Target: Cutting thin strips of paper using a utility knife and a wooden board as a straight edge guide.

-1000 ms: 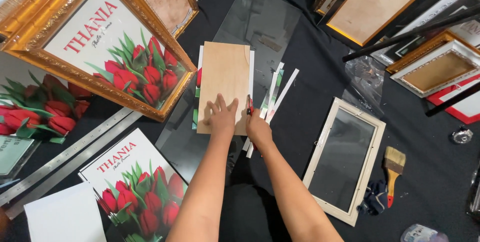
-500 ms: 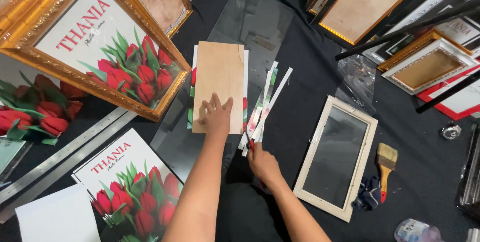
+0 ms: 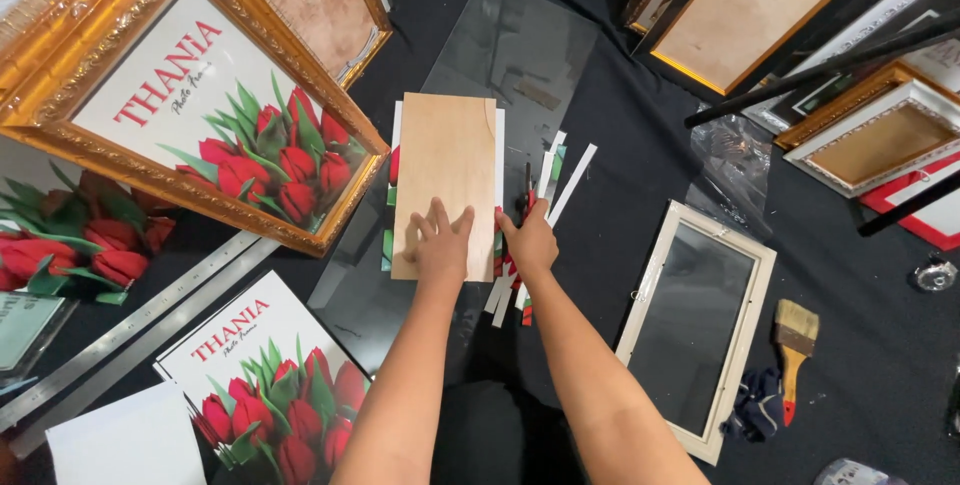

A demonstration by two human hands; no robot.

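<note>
Left hand (image 3: pixel 440 243) flat, fingers spread, pressing the lower end of the board (image 3: pixel 447 180) over a tulip print, right hand (image 3: pixel 530 238) just beside its right edge, fingers closed around a knife (image 3: pixel 527 185) — paper strips (image 3: pixel 560 177) alongside, glass sheet (image 3: pixel 510 45) beneath.

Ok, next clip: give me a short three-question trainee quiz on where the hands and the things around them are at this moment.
1. True or false: the left hand lies flat on the wooden board.
2. Multiple choice: what lies just right of the right hand? A) a gold frame B) cut paper strips C) a metal ruler
3. Fill in: the paintbrush lies on the black cloth beside the ____ frame.

Key: 1 true. 2 B; the hand grips a thin cutting tool at the board's right edge. 3 white.
</note>
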